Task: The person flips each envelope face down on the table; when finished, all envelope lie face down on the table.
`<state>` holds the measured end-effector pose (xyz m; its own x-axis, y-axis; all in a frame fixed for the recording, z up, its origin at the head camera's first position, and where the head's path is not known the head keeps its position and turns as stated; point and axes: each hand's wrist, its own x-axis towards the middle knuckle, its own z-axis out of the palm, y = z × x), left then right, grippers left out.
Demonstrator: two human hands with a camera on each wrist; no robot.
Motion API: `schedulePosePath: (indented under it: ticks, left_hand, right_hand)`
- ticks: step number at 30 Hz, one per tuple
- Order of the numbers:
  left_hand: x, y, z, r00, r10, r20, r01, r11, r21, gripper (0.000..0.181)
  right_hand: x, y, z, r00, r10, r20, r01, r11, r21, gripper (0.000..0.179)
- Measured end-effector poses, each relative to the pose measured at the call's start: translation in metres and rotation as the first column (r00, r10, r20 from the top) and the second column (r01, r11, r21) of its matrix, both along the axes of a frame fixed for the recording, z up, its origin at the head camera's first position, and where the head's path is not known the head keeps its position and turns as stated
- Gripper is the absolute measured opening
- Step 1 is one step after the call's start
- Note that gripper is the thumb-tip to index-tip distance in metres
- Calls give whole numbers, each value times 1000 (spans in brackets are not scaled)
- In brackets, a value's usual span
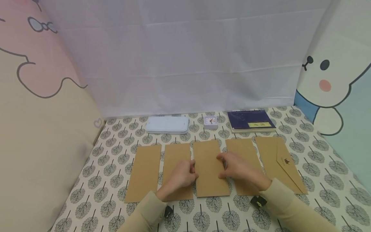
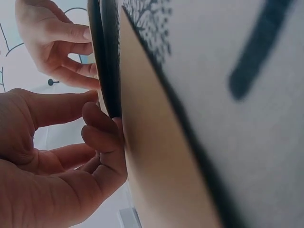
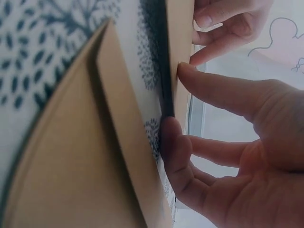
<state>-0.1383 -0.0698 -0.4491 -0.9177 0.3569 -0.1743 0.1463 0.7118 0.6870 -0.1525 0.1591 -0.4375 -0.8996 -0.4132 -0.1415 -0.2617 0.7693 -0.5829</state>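
A brown kraft envelope point(image 1: 210, 180), its plain side up, lies in the middle of a row between my two hands. My left hand point(image 1: 180, 174) pinches its left long edge, thumb on top and curled fingers at the underside. On the right long edge my right hand point(image 1: 239, 166) pinches it the same way, and the thumb point(image 3: 213, 90) shows on the upper face. A dark gap under the envelope's edge shows in both wrist views, so it stands slightly raised off the cloth. My left forearm overlaps a neighbouring envelope point(image 1: 178, 153); my right hand overlaps another envelope point(image 1: 240, 146).
At the row's left end lies a plain envelope point(image 1: 143, 174); the right-end envelope point(image 1: 269, 161) shows its pointed flap with a small dark print. Behind stand a white case point(image 1: 167, 124), a small clock point(image 1: 211, 121) and a dark blue book point(image 1: 246, 118) on the tree-patterned tablecloth point(image 1: 110, 190).
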Motion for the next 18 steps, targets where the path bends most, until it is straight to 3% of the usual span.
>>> schedulePosePath:
  ticks: [3,9,18]
  left_hand:
    - [0,0,0,1000,-7,15,7,1000,4,13]
    - [-1,-2,6,996,-10,89,8,1000,19,56]
    - [-4,-4,9,996,-19,91,15,999,44,54]
  right_hand:
    - [0,0,-1,1000,2,-17,-1,1000,18,65]
    - [1,0,-1,1000,-1,-17,1,1000,31,65]
    - [3,3,1,999,-35,27,36,999,-33,71]
